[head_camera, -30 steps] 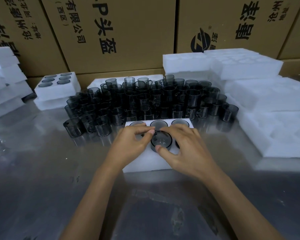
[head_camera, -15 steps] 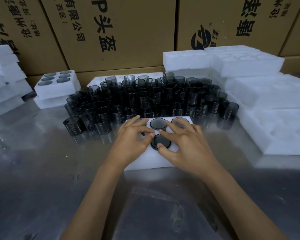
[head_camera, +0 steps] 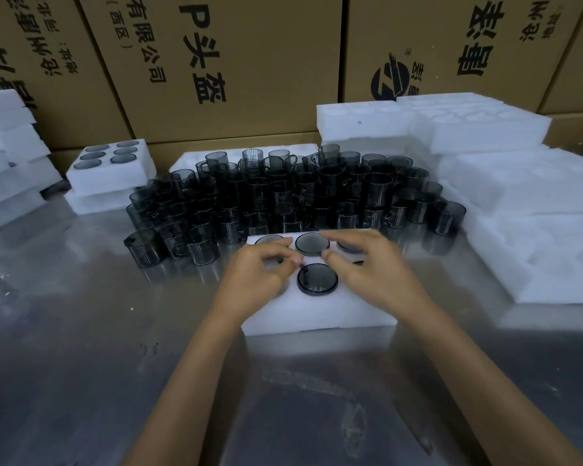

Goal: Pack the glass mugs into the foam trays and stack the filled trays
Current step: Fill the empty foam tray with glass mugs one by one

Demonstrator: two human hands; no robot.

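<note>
A white foam tray [head_camera: 317, 314] lies on the steel table in front of me. Smoky glass mugs sit sunk in its holes, among them the front middle mug [head_camera: 317, 279] and the back middle mug [head_camera: 312, 243]. My left hand [head_camera: 261, 280] hovers over the tray's left side with fingers loosely curled, holding nothing. My right hand [head_camera: 367, 267] hovers over the right side, fingers spread and relaxed, covering the right-hand holes. Behind the tray stands a dense crowd of loose glass mugs [head_camera: 283, 196].
A filled foam tray [head_camera: 108, 173] sits on another at the back left. More foam trays [head_camera: 7, 156] stack at the far left, and empty foam trays [head_camera: 519, 203] pile at the right. Cardboard boxes [head_camera: 216, 62] wall off the back. Bare steel table [head_camera: 81, 331] lies near me.
The front middle mug has been pushed down into its hole. Both hands have let go of it and lifted slightly, moving apart.
</note>
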